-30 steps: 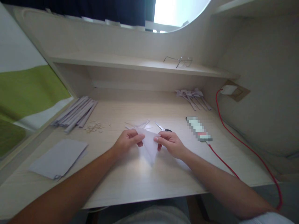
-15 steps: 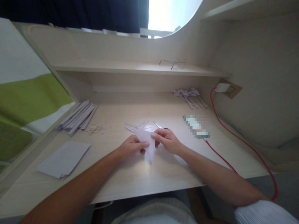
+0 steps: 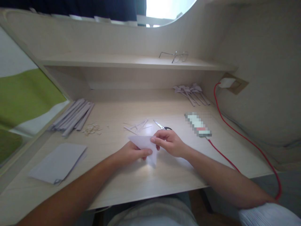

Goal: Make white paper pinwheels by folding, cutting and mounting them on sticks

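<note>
A white sheet of paper folded into a triangle [image 3: 143, 142] is held above the desk, one point facing down. My left hand [image 3: 135, 152] is closed on its lower left part, thumb in front and fingers behind. At the upper right corner my right hand [image 3: 168, 142] pinches the paper between thumb and fingers. Just beyond it lie scissors [image 3: 160, 125] with dark handles, partly hidden by my right hand. Thin white paper strips [image 3: 137, 127] lie loose behind the folded paper.
Rolled paper tubes [image 3: 72, 116] are piled at the left, beside small pale bits [image 3: 92, 129]. A paper stack [image 3: 58, 161] lies nearer. At the right are a blurred phone [image 3: 198, 124], its red cable [image 3: 223, 157] and several paper sticks [image 3: 192, 94]. Glasses [image 3: 180, 57] rest on the shelf [image 3: 105, 61].
The folded paper has turned a little in my hands, its top edge now nearly level. More of the scissors and strips shows. The whole view has shifted slightly.
</note>
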Tool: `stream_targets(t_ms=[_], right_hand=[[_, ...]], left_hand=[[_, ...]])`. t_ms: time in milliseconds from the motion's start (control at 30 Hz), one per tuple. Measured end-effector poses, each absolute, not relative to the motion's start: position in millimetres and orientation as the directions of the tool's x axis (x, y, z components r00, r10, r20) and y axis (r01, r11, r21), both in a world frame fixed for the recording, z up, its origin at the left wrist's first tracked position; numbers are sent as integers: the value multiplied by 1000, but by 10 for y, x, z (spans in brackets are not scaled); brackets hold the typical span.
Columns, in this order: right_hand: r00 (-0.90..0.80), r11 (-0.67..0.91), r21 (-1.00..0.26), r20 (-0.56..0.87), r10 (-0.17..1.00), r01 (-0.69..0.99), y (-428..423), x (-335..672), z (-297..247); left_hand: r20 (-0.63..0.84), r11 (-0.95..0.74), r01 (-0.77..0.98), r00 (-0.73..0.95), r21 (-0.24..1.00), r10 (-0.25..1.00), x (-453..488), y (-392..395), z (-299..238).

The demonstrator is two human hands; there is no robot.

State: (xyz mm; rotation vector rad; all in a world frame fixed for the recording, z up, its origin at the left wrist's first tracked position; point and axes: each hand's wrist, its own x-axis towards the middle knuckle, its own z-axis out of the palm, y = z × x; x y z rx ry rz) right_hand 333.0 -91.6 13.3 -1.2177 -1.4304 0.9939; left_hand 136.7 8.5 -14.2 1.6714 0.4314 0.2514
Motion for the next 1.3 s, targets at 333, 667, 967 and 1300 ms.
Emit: stream_targets(t_ms=[333, 667, 967, 1300], right_hand=[[60, 170, -947, 193, 979, 271, -911, 3385, 132], [334, -274, -425, 71, 940, 863, -864, 3884, 218], [341, -317, -499, -47, 939, 806, -844, 3944, 139], [103, -207, -942, -186, 977, 263, -777, 3834, 163]], left_hand=[[-82, -176, 207, 840, 962, 537, 1361, 108, -54], [-42, -55, 123, 672, 991, 739, 1393, 137, 130], [33, 16, -72, 637, 997, 770, 1379, 179, 49], [63, 34, -156, 576, 987, 815, 1319, 186, 159]])
